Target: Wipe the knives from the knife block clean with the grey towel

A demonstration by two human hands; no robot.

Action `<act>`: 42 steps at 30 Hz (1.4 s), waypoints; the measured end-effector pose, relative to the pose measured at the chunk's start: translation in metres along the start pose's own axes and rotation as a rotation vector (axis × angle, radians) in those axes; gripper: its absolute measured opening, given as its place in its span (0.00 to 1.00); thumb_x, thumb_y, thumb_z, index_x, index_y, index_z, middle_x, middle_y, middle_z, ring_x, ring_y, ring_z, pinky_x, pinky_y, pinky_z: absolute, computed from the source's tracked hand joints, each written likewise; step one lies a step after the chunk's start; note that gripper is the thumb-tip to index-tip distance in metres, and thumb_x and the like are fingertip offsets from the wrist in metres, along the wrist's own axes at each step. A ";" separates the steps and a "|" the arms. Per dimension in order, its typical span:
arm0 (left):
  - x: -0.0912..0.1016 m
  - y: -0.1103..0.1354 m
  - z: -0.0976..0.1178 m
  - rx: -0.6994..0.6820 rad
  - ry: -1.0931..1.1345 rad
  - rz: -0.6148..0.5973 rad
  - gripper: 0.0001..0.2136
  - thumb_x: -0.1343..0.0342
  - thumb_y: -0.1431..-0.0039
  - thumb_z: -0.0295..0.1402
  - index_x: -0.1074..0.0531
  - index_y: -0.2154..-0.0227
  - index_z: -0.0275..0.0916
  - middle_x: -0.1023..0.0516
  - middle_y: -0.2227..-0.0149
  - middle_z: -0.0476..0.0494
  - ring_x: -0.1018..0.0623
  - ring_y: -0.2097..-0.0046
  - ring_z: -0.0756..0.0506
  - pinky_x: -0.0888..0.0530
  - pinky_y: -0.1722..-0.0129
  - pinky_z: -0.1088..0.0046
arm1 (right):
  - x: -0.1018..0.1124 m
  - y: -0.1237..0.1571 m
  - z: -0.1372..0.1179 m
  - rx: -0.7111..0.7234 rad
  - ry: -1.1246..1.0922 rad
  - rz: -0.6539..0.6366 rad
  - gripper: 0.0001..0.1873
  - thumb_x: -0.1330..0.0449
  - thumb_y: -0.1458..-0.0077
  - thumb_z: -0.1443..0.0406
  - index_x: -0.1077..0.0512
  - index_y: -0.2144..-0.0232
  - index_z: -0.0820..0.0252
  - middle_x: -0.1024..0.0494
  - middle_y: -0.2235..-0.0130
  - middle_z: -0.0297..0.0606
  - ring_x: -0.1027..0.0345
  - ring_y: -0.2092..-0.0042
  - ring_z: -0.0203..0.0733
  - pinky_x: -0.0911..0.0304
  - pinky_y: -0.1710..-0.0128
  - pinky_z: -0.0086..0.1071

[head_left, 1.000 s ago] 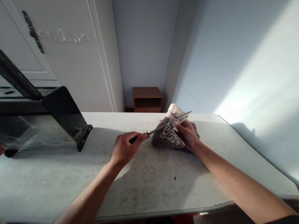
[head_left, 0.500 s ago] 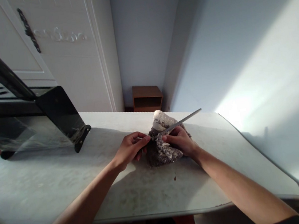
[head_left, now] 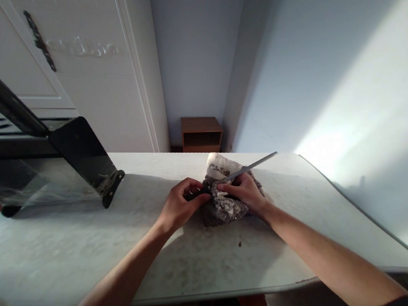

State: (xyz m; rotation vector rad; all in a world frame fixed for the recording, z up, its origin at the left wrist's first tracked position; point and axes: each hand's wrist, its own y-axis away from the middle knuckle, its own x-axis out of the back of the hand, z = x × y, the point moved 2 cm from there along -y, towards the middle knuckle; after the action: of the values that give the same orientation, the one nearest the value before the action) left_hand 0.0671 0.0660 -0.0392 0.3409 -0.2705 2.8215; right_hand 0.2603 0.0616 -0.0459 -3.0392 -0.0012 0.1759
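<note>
A knife with a long, narrow grey blade (head_left: 259, 161) slants up to the right out of a fuzzy brown-and-white cloth (head_left: 230, 210). My left hand (head_left: 182, 199) is closed around its dark handle (head_left: 197, 193) at the left side of the cloth. Part of the blade is hidden by the folds. On the right, my right hand (head_left: 246, 192) grips the bunched cloth, its thumb pressing on a fold just below the blade. The fingers underneath are mostly out of sight. The cloth rests on a white table (head_left: 189, 270).
A black-framed rack (head_left: 80, 154) with clear panels stands at the table's left. Small brown crumbs (head_left: 239, 244) lie in front of the cloth. Beyond the table are a white cabinet (head_left: 106, 95) and a low brown box-shaped unit (head_left: 200, 126). A wall (head_left: 348, 79) runs along the right.
My left hand has shifted slightly right and its grip has changed, with the dark handle now showing between the fingers. My right thumb has slid a little left on the cloth.
</note>
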 end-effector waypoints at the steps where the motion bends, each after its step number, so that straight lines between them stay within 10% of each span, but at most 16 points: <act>1: 0.000 0.001 0.000 -0.020 -0.056 0.027 0.15 0.36 0.53 0.42 0.27 0.65 0.39 0.22 0.67 0.47 0.24 0.63 0.45 0.29 0.62 0.71 | 0.000 0.000 0.000 -0.004 -0.011 0.005 0.14 0.27 0.65 0.63 0.22 0.71 0.58 0.17 0.68 0.35 0.24 0.67 0.43 0.30 0.66 0.34; 14: 0.000 0.014 0.008 -0.482 -0.750 0.227 0.08 0.47 0.39 0.35 0.26 0.61 0.43 0.21 0.62 0.43 0.24 0.58 0.42 0.32 0.57 0.68 | -0.013 0.006 -0.005 -0.110 -0.249 -0.073 0.16 0.30 0.59 0.65 0.23 0.63 0.59 0.18 0.66 0.36 0.24 0.64 0.44 0.30 0.58 0.38; 27: -0.003 0.009 0.008 -0.086 -0.680 -0.053 0.18 0.52 0.40 0.51 0.29 0.65 0.41 0.21 0.70 0.43 0.23 0.67 0.41 0.37 0.72 0.71 | -0.006 0.004 -0.006 -0.130 -0.208 0.024 0.12 0.28 0.63 0.61 0.23 0.73 0.59 0.20 0.73 0.33 0.27 0.73 0.39 0.32 0.70 0.32; 42: -0.004 0.015 -0.001 -0.357 -0.734 0.069 0.10 0.51 0.37 0.41 0.31 0.63 0.40 0.20 0.70 0.47 0.21 0.69 0.43 0.35 0.72 0.71 | -0.007 0.006 -0.002 -0.167 -0.234 -0.110 0.13 0.29 0.60 0.65 0.23 0.68 0.58 0.19 0.70 0.33 0.26 0.70 0.39 0.32 0.64 0.34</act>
State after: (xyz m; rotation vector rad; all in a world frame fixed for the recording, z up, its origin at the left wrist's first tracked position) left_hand 0.0665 0.0515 -0.0439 1.2806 -0.9270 2.5155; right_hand 0.2537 0.0559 -0.0435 -3.1508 -0.2098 0.5474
